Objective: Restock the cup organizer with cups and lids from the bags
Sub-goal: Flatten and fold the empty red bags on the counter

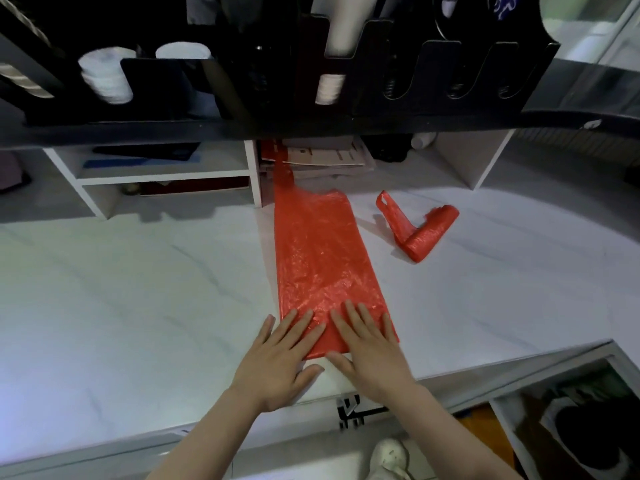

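Observation:
A red plastic bag [320, 258] lies flattened lengthwise on the white marble counter [138, 289], its handles reaching back under the shelf. My left hand [280, 362] and my right hand [370, 355] press flat on its near end, fingers straight and spread. A second red bag [420, 230], folded small, lies to the right. The black cup organizer [270, 88] stands on the raised ledge at the back. White lids [105, 77] fill its left slots and a stack of white cups [334, 71] stands in a middle slot. The right slots look empty.
White shelf compartments [166, 174] under the ledge hold dark items, papers and a white bottle. The counter's front edge runs just below my wrists. Beneath it are a white shoe [391, 459], a wooden floor and a bin at the lower right.

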A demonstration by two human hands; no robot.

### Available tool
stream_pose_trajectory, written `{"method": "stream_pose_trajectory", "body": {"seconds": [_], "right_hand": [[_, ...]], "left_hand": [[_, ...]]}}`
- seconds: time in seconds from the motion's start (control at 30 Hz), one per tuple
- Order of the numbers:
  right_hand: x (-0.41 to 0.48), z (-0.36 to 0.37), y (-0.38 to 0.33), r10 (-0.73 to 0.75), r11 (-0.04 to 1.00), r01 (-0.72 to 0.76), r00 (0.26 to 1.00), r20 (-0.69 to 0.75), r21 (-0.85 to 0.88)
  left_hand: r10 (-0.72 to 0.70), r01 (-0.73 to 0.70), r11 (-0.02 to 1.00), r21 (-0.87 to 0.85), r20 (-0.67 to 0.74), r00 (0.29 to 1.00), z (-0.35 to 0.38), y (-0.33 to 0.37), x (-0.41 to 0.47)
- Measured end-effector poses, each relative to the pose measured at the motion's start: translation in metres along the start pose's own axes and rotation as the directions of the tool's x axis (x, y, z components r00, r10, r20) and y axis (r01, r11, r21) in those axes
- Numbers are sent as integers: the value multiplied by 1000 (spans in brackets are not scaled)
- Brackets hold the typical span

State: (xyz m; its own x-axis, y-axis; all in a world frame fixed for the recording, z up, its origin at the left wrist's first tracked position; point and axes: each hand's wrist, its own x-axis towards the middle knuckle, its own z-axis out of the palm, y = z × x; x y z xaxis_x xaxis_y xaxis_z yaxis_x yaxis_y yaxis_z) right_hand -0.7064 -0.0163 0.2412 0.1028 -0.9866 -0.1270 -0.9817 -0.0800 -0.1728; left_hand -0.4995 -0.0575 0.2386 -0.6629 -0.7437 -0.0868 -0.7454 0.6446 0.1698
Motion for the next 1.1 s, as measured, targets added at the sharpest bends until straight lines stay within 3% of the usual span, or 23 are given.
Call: {"method": "stream_pose_trajectory", "body": {"seconds": [0.13,0.27,0.47,0.57,0.63,0.7,0.77,0.83,0.93,1.1], "right_hand": [[0,-8,24,62,998,-62,997,47,15],[-9,-13,45,-38,999,36,995,89,15],[-22,-12,52,-49,984,61,996,-71,170],[-21,-12,49,-30,974,57,992,-124,218],[-23,-15,50,-33,958,61,994,-107,279],[-24,-19,51,-20,936,52,995,-94,349],[-25,-20,50,39,894,53,980,-197,444],[-24,-21,48,197,835,-6,937,-288,551],[-20,-20,46,386,767,-149,884,-263,624],[-16,-20,43,471,659,-196,861,-194,726]], "left_hand": [[-21,21,1000,-7,13,1000,0,1,1],[-37,33,995,-90,-41,998,0,-1,-1],[-72,4,954,-299,-216,974,-1,-3,-7],[-98,-3,949,-317,-302,948,-1,-2,-9],[-146,34,941,-337,-314,938,0,-3,-10],[-286,113,869,-481,-303,909,-5,-5,-11],[-427,184,760,-623,-266,864,-8,-7,-12],[-476,207,724,-658,-259,841,-9,-7,-12],[-481,218,774,-595,-328,813,-9,-7,-10],[-521,264,778,-570,-351,778,-7,-9,-4]]}}
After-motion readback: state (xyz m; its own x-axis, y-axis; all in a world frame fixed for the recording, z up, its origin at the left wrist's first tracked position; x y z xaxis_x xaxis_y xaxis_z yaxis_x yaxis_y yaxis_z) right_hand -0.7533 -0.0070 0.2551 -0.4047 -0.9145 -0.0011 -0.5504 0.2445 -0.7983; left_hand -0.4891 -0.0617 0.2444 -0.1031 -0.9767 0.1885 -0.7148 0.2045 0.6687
